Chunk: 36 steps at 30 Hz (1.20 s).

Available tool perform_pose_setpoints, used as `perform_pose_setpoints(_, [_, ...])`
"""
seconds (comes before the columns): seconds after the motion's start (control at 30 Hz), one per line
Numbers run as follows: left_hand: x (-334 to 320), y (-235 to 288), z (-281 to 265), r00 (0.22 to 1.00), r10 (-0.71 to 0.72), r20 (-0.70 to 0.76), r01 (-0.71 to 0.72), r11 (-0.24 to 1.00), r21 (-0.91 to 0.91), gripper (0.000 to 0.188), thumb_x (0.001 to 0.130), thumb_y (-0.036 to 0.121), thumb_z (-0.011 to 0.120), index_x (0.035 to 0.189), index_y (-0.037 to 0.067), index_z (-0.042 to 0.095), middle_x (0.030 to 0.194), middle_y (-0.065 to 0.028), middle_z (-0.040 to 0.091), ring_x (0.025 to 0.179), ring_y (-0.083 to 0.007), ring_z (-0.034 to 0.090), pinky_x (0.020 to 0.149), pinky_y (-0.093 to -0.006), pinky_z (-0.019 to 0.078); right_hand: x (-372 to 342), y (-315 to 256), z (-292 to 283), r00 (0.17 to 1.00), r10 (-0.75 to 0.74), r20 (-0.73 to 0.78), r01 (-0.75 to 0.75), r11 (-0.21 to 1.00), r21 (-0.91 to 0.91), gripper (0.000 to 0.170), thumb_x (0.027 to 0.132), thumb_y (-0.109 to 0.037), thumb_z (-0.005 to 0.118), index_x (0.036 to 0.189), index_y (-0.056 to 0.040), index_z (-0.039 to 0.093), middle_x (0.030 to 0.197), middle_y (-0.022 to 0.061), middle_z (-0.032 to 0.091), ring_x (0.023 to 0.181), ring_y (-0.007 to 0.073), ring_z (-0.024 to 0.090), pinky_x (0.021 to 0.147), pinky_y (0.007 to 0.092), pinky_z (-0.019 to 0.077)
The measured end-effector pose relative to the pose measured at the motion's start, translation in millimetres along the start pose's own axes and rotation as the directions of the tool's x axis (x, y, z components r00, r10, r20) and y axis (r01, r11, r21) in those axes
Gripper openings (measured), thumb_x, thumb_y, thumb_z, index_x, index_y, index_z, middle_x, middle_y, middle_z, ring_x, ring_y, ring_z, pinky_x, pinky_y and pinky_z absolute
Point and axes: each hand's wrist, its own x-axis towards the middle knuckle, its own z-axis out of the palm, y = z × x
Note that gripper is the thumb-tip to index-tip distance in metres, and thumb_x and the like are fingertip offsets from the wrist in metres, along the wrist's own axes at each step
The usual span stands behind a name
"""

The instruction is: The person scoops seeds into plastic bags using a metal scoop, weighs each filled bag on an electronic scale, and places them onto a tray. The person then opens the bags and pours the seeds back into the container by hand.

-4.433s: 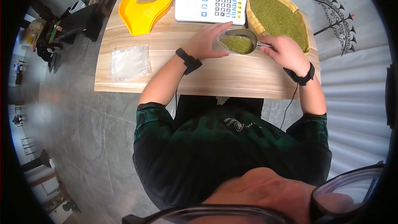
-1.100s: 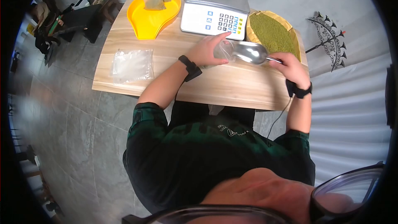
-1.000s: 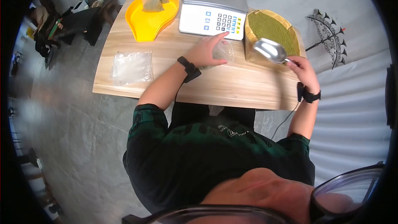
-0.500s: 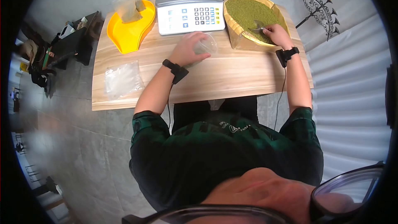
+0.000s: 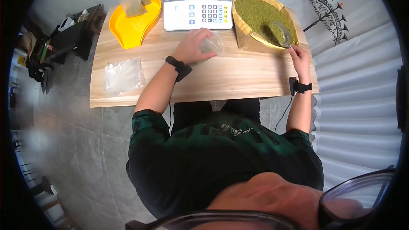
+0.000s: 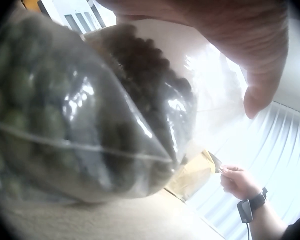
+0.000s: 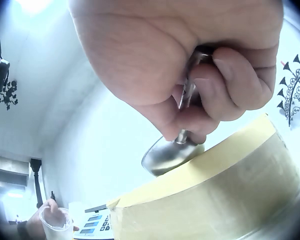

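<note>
In the head view my left hand curls round a clear plastic bag standing open-mouthed in front of the scale. Green beans fill the lower part of that bag in the left wrist view. My right hand grips the handle of a metal scoop, at the near right rim of a paper sack full of green beans. The scoop bowl shows just above the sack's folded rim in the right wrist view, and my fingers wrap its handle.
A white scale with a grey pan stands at the back middle. Left of it a yellow tray bears a filled bag. Flat clear bags lie at the table's left. A white curtain hangs at the right.
The scoop has gone from above the left hand's bag to the sack, dipped into the beans, and come toward the sack's near right rim. My left hand keeps its hold on the bag.
</note>
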Motion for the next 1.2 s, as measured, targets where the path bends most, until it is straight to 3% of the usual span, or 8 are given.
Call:
perform_pose_setpoints(0.23, [-1.3,2.5,1.1,0.999,-0.042,0.03,0.041,0.999,0.025,0.047,0.069,0.024,0.083,0.096,0.008,0.048,0.115,-0.0095,0.063,0.109,-0.0331,0.056,0.096,-0.0401,0.0438,-15.2,1.4,17.4,0.98,-0.019,-0.198,0.032,0.998,0.062,0.028,0.093,-0.017,0.066,0.113,0.0029,0.067,0.073,0.0001,0.059,0.063,0.0067,0.05,0.057,0.0238,0.0411])
perform_pose_setpoints(0.5, [-1.4,8.0,-2.5,0.997,-0.066,0.046,0.065,0.997,0.036,0.049,0.07,0.028,0.083,0.101,0.008,0.05,0.115,-0.0089,0.063,0.108,-0.0327,0.055,0.095,-0.0409,0.0438,-24.1,-9.4,31.7,0.979,-0.014,-0.204,0.036,0.994,0.103,0.029,0.093,-0.017,0.066,0.114,0.0031,0.067,0.075,-0.0018,0.059,0.066,0.0062,0.051,0.06,0.0225,0.0414])
perform_pose_setpoints(0.67, [-3.1,3.7,-0.4,1.0,-0.025,0.017,0.024,0.999,0.045,0.053,0.07,0.03,0.083,0.108,0.007,0.054,0.113,-0.008,0.063,0.107,-0.0316,0.055,0.093,-0.0404,0.0442,-50.3,-61.7,49.4,0.998,0.043,0.044,-0.054,0.958,0.281,0.028,0.093,-0.014,0.066,0.115,0.0026,0.067,0.08,-0.0026,0.06,0.07,0.0058,0.051,0.064,0.0218,0.0424])
perform_pose_setpoints(0.83, [-2.9,6.3,-2.6,1.0,-0.016,0.02,0.016,1.0,0.008,0.053,0.07,0.031,0.083,0.11,0.007,0.056,0.109,-0.0082,0.062,0.103,-0.0306,0.055,0.093,-0.0401,0.0438,-59.7,-87.5,76.5,0.956,-0.048,0.288,-0.021,0.973,0.232,0.028,0.092,-0.014,0.067,0.115,0.0023,0.067,0.089,0.0004,0.067,0.076,0.0083,0.056,0.07,0.0238,0.0459])
perform_pose_setpoints(0.9, [-3.0,6.6,-2.8,1.0,-0.003,0.017,0.002,1.0,0.008,0.054,0.07,0.031,0.083,0.11,0.007,0.056,0.108,-0.0083,0.062,0.102,-0.0303,0.055,0.092,-0.0399,0.0438,-58.4,-105.4,85.1,0.898,-0.219,0.382,0.161,0.971,0.179,0.029,0.092,-0.015,0.067,0.114,0.0029,0.066,0.092,0.0055,0.071,0.079,0.0121,0.06,0.072,0.0276,0.048])
perform_pose_setpoints(0.93, [-2.4,7.0,-3.1,0.999,0.024,0.024,-0.025,1.0,0.018,0.054,0.069,0.032,0.084,0.109,0.008,0.056,0.105,-0.008,0.062,0.1,-0.0303,0.056,0.091,-0.0398,0.0439,-56.2,-119.2,83.7,0.884,-0.226,0.409,0.219,0.974,0.063,0.029,0.092,-0.017,0.067,0.113,0.0028,0.066,0.092,0.0125,0.071,0.079,0.0165,0.063,0.073,0.0307,0.049])
perform_pose_setpoints(1.1, [-2.7,0.7,0.6,0.998,0.07,-0.008,-0.07,0.997,0.027,0.055,0.067,0.034,0.086,0.104,0.007,0.056,0.098,-0.0068,0.06,0.096,-0.0298,0.056,0.088,-0.0398,0.044,-18.4,-180.0,70.0,0.78,-0.204,0.591,0.35,0.926,-0.144,0.029,0.091,-0.021,0.065,0.109,0.0015,0.067,0.087,0.0204,0.068,0.075,0.0267,0.065,0.07,0.0352,0.0502])
perform_pose_setpoints(1.2, [-2.2,4.9,-3.7,0.992,0.104,-0.069,-0.103,0.994,0.02,0.055,0.066,0.034,0.087,0.101,0.007,0.055,0.094,-0.0069,0.058,0.096,-0.0295,0.056,0.088,-0.0394,0.0442,4.2,-213.2,65.6,0.619,-0.299,0.726,0.614,0.761,-0.211,0.027,0.092,-0.021,0.064,0.107,0.0001,0.068,0.087,0.0206,0.068,0.078,0.0344,0.066,0.071,0.0395,0.0506])
